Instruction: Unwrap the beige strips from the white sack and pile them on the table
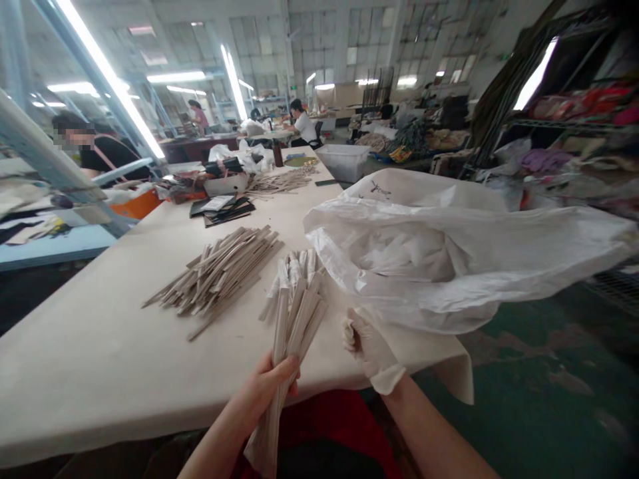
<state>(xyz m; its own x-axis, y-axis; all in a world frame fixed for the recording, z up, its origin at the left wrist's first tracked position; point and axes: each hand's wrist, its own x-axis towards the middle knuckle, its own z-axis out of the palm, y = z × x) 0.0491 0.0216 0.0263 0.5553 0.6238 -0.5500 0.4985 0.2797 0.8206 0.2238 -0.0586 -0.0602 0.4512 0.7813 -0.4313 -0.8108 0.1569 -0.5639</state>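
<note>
My left hand (272, 382) is bare and closed around a bundle of long beige strips (294, 313) that fan out over the front edge of the table (100, 346). My right hand (367, 346) wears a white glove and is curled shut at the lower edge of a large white plastic bag (449, 259); whether it grips the bag I cannot make out. A loose pile of the same beige strips (219, 273) lies on the table to the left of the bundle.
Farther back on the table lie dark flat pieces (222, 209), more strips (279, 181) and a clear plastic bin (344, 161). A person (100, 153) sits at the left, and others work at distant tables. Cluttered shelves (564, 126) stand at the right.
</note>
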